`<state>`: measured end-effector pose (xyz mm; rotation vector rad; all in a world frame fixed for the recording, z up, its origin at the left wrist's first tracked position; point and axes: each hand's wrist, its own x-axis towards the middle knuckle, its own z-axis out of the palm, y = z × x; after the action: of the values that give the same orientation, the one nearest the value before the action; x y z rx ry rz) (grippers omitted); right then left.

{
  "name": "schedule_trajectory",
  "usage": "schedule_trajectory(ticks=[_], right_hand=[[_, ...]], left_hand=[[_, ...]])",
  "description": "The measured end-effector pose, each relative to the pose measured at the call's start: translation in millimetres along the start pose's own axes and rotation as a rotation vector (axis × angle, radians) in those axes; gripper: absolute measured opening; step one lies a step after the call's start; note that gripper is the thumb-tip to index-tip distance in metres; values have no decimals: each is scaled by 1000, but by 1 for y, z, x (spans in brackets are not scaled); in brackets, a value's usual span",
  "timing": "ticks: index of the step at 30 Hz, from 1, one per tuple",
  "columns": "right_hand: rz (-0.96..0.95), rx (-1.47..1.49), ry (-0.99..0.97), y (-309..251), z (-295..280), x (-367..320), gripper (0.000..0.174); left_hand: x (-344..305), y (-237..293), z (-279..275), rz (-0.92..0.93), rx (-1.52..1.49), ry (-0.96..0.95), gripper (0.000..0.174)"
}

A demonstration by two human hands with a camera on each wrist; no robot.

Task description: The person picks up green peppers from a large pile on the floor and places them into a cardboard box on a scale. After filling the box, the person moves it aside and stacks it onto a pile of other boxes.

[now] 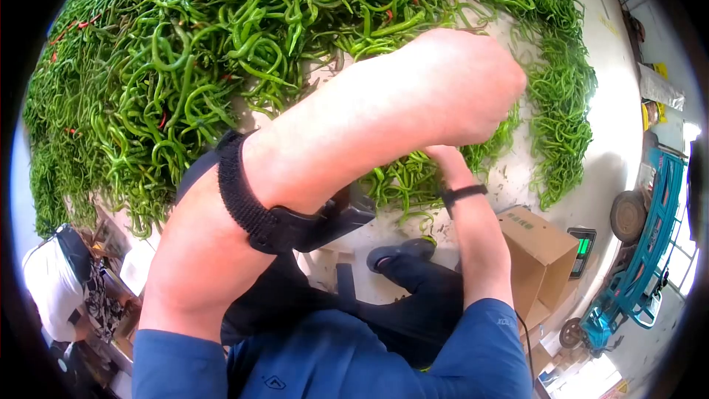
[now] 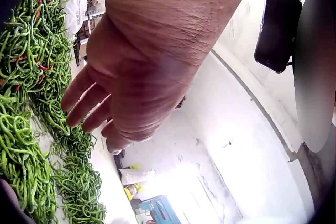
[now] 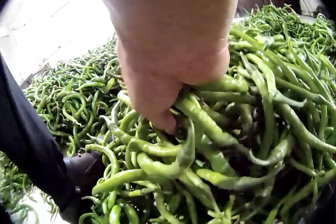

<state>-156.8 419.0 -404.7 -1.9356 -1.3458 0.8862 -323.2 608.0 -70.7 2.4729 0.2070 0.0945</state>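
Note:
A wide heap of long green chili peppers (image 1: 281,29), with a few red ones among them, covers the pale floor. My left hand (image 2: 131,87) hangs in the air, its fingers loosely extended and nothing in them. In the head view, that left hand (image 1: 465,89) reaches across in front of my right arm. My right hand (image 3: 157,87) is down in the peppers. Its thumb bends in over a bunch of green chili peppers (image 3: 202,116), which stick out from under the palm; the other fingers are hidden. In the head view only part of the right hand (image 1: 443,157) shows.
A cardboard box (image 1: 535,251) stands by my right arm, with a scale with a green display (image 1: 583,251) beside it. Farther right is a teal cart (image 1: 642,244). My shoe (image 1: 402,251) is close to the peppers. White sacks (image 1: 52,281) stand at left.

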Motion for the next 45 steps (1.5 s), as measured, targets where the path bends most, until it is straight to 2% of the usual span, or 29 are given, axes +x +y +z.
schedule_trajectory(ticks=[1,4,5,7,10,12,13,16,17,20,21,24,25,29,33,36,38,40,41,44,45], right_hand=[[-3,30,-8,7,-2,-1,65],[151,561,48,-40,-48,-4,56],[85,297,75,-43,-69,-7,48],[73,39,111,-49,-104,-10,37],[243,80,170,-64,-126,-19,30],[363,116,261,-67,-128,-27,29],[378,558,377,-46,-123,-32,25],[358,896,504,-18,-117,-46,22],[392,894,503,-13,-110,-44,23],[448,395,401,-30,-100,-38,23],[386,448,456,-23,-92,-36,24],[394,481,607,-8,-83,-35,23],[470,496,628,-26,-87,-38,20],[371,695,655,-64,-96,-58,21],[249,759,798,-15,-94,-69,29],[544,974,972,-10,-83,-80,31],[606,1103,922,12,-70,-88,32],[633,1209,888,7,-59,-90,30],[597,1290,782,3,-59,-98,25],[335,1217,706,-21,-54,-102,21],[280,1164,686,-39,-53,-100,26]], left_hand=[[-1,-1,0,13,7,-14,20],[-5,-1,-2,22,14,-29,19],[-5,-3,0,19,13,-17,19],[-3,1,-6,-5,3,-47,23],[0,1,-4,16,9,-24,25],[2,2,-4,26,40,-26,23],[2,2,-3,27,53,-27,23],[1,5,-1,37,31,17,22],[1,7,-2,25,57,-26,23],[0,9,-1,33,51,-50,23],[1,8,1,38,42,-36,23],[6,5,6,58,25,-12,23],[7,5,4,61,29,-20,23],[7,8,0,31,55,-55,25],[7,6,3,63,12,-20,26],[5,7,3,76,38,-25,28],[4,6,8,120,28,13,28],[4,8,8,136,20,16,29],[5,9,7,131,21,-2,30],[7,11,6,119,-1,-12,31],[7,11,7,114,-13,-9,31]])
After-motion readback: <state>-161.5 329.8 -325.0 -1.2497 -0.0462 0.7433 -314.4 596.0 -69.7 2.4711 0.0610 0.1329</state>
